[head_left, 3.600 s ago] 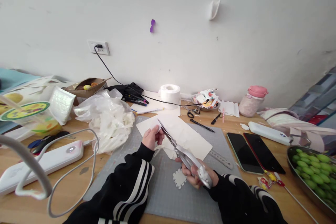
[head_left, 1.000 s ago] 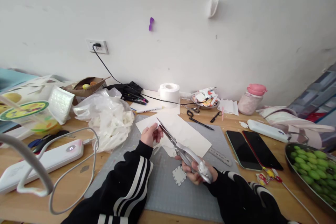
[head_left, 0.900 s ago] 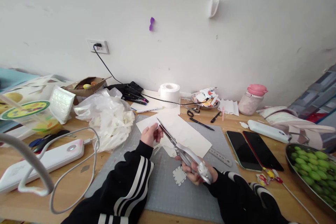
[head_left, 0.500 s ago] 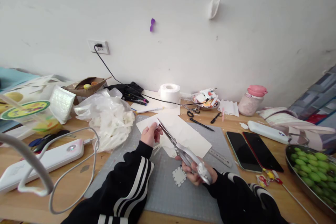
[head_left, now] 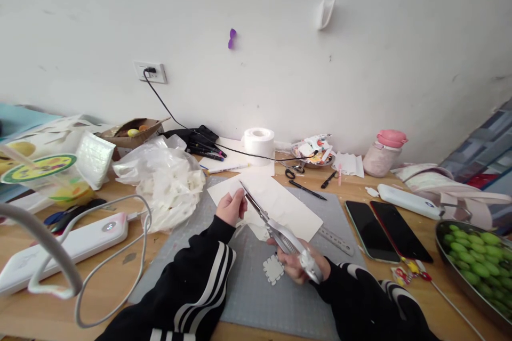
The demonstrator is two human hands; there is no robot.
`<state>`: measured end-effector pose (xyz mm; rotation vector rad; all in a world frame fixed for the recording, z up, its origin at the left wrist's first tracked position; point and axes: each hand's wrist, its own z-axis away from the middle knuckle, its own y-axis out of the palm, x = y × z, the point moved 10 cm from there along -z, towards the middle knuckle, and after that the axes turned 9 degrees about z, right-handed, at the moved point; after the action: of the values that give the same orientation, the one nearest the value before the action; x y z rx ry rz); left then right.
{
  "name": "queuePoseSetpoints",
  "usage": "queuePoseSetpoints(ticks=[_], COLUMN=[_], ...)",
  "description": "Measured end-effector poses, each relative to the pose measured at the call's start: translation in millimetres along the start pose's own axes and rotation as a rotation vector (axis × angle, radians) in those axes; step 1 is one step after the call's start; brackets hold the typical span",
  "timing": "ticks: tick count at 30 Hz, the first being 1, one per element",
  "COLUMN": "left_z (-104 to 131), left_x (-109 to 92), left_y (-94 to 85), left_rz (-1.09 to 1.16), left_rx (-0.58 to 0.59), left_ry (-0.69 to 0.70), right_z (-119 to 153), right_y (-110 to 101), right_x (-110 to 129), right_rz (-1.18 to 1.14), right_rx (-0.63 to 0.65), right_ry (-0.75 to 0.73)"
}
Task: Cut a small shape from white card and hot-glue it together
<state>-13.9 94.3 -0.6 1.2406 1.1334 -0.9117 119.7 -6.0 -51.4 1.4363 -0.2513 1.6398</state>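
Note:
My right hand (head_left: pixel 295 265) is wrapped round the grey-white handles of a pair of large scissors (head_left: pixel 286 235). Their long metal blades point up and left over white paper (head_left: pixel 288 202) lying on a grey cutting mat (head_left: pixel 256 301). Close beside the blade tips, my left hand (head_left: pixel 231 208) is closed in a pinch. Whatever those fingers hold is too small or hidden to make out. A small white cutout with a scalloped edge (head_left: pixel 273 269) rests on the mat, left of my right hand. Partly under the paper's right side lies a metal ruler (head_left: pixel 336 241).
Behind the mat stand a white tape roll (head_left: pixel 259 145), black-handled scissors (head_left: pixel 295 171) and a black pen (head_left: pixel 308 189). Two phones (head_left: pixel 372 232) and a bowl of green fruit (head_left: pixel 476 256) are at right. Leftward are a plastic bag (head_left: pixel 168 186) and a power bank (head_left: pixel 86 242) with a looping cable.
The fingers of my left hand have curled closer together near the blade tips. My right hand and the scissors have hardly moved.

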Motion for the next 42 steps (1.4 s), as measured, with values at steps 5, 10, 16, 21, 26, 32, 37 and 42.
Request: queuePoseSetpoints(ticks=[5, 10, 16, 21, 26, 32, 37, 42], left_z=[-1, -3, -4, -3, 0, -1, -2, -1], left_x=[3, 4, 6, 5, 1, 2, 3, 4], left_y=[0.9, -2.0, -0.8, 1.4, 3.7, 8.2, 9.1, 9.8], left_rz=[-0.036, -0.076, -0.067, -0.033, 0.027, 0.107, 0.118, 0.107], left_rx=[0.001, -0.009, 0.001, 0.007, 0.012, 0.051, 0.066, 0.077], left_ry=[0.018, 0.023, -0.004, -0.019, -0.029, -0.059, -0.065, -0.073], right_z=[5, 5, 5, 4, 5, 2, 5, 7], right_y=[0, -1, -2, -2, 0, 4, 5, 3], right_x=[2, 4, 3, 3, 5, 4, 6, 9], right_rz=[-0.018, -0.014, -0.01, -0.009, -0.012, -0.018, -0.001, 0.025], right_rx=[-0.058, -0.097, -0.112, -0.12, -0.112, -0.019, -0.029, -0.098], right_ry=[-0.015, -0.02, -0.005, -0.006, 0.003, 0.054, 0.035, -0.009])
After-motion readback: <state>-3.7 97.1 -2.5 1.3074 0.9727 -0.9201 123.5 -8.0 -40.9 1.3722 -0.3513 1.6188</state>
